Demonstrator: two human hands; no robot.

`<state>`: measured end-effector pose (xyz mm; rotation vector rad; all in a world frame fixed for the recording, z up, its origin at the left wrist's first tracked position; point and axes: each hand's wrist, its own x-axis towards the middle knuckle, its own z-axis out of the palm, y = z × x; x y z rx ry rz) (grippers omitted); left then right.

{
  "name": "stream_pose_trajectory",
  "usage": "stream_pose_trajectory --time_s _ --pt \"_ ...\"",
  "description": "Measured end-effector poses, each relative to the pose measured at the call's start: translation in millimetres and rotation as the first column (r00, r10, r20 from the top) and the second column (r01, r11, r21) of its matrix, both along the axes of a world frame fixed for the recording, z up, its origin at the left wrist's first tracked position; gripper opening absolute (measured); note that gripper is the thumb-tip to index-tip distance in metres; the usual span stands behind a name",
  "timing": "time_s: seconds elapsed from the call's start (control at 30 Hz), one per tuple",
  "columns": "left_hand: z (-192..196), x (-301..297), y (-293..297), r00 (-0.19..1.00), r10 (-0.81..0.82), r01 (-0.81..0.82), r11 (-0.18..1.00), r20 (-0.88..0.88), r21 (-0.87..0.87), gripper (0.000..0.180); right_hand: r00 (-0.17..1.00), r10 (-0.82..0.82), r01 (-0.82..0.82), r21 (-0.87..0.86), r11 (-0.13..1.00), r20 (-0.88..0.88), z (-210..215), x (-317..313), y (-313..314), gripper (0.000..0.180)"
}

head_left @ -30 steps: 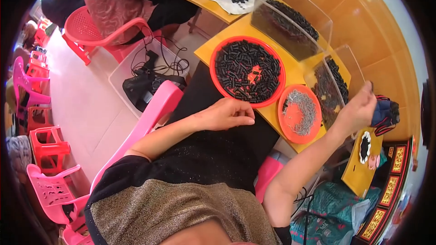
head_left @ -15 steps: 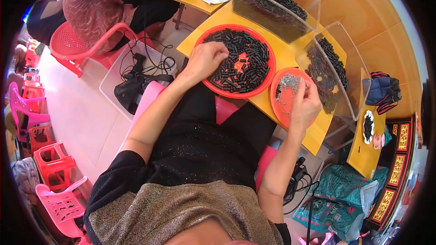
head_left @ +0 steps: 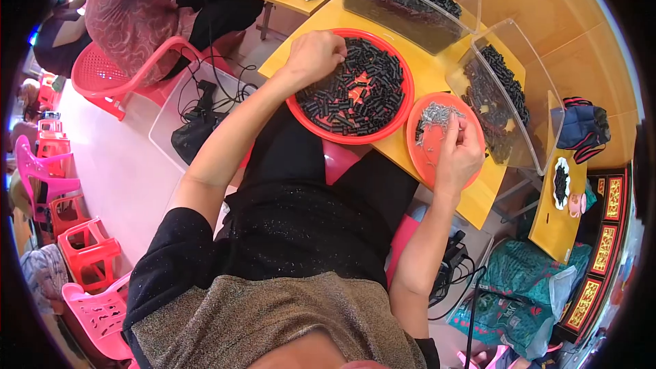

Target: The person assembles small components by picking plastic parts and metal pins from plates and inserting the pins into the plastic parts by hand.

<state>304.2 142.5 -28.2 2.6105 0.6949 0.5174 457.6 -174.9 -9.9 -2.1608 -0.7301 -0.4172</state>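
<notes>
Here's the left hand (head_left: pixel 316 56) over the far-left rim of the round red plastic basin (head_left: pixel 352 140), fingers curled toward the short black cylindrical pieces (head_left: pixel 381 72) inside; whether it grips one, I can't tell. Over on the oval orange-red plastic plate (head_left: pixel 430 145), toward the near right corner of the yellow table (head_left: pixel 432 74), the right hand (head_left: pixel 462 158) has thumb and forefinger drawn in at the small silvery metal pieces (head_left: pixel 436 115), any catch too small to make out. Fingertip work, this: best to take single pieces from the heap's loose fringe, light and square, and go easy on the basin, which overhangs the table's near edge.
</notes>
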Motion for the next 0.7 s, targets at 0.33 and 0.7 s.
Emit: stream_pose_trajectory --time_s 0.33,0.7 --pt "-1.2 18.9 -19.0 0.995 -0.069 0.068 0.997 -0.067 -0.022 0.014 1.0 0.015 -0.015 0.005 1.0 0.002 -0.8 -2.2 3.1 0.02" --pt "-4.9 26.7 -30.5 0.981 -0.122 0.127 0.992 -0.148 0.021 0.017 1.0 0.012 -0.012 0.013 1.0 0.004 0.7 0.8 1.3 0.02"
